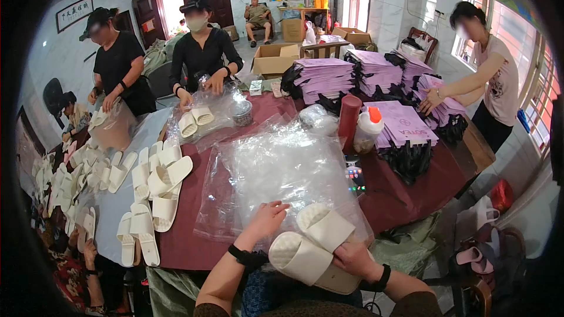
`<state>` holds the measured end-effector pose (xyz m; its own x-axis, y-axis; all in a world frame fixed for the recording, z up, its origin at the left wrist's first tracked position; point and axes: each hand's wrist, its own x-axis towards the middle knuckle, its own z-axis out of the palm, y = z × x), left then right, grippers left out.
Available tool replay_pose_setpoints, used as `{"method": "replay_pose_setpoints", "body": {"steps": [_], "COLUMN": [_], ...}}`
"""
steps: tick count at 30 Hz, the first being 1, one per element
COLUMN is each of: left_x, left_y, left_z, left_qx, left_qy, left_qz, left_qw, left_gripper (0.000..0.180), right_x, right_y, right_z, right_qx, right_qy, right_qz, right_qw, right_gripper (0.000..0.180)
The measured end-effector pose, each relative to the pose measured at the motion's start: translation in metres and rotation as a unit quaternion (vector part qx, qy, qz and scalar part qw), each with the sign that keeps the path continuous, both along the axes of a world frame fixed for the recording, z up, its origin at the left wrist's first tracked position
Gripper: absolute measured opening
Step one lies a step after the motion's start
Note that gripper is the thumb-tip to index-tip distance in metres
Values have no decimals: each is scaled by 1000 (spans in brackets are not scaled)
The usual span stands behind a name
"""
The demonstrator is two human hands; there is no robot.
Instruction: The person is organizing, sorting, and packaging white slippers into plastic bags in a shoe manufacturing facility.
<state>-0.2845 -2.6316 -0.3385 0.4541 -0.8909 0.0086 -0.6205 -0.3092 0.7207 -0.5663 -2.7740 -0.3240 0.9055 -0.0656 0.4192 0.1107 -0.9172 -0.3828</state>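
Observation:
My right hand (356, 261) grips a pair of white slippers (301, 253) with quilted insoles, held side by side above the near table edge. Its fingers close on them near the straps. My left hand (267, 218) rests on the near part of a pile of clear plastic bags (282, 164), its fingers stretched out to the right and nothing visible in them. The bags lie flat and shiny on the dark red tablecloth (182, 223). To the left of them, more white slippers (168, 179) are stacked in overlapping pairs.
Stacks of purple printed bags (405, 124) with black handles fill the right side. A dark red cylinder (349, 123), a jar with an orange lid (368, 129) and a phone (354, 173) lie beyond the plastic. Several people work around the table; one person handles slippers in plastic (197, 118).

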Motion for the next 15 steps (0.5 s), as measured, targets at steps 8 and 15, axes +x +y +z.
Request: {"method": "replay_pose_setpoints", "body": {"steps": [8,15], "left_x": [-33,-37], "left_y": [9,13], "left_z": [40,42], "left_qx": [1,1], "left_qy": [-206,-230], "left_qz": [5,13], "left_qw": [979,973], "left_gripper": [30,31], "right_x": [13,18], "right_y": [-21,-19], "right_z": [-3,2], "right_qx": [56,15], "right_qy": [33,16], "right_qz": [-163,-150], "right_qw": [985,988], "right_gripper": [22,22]}}
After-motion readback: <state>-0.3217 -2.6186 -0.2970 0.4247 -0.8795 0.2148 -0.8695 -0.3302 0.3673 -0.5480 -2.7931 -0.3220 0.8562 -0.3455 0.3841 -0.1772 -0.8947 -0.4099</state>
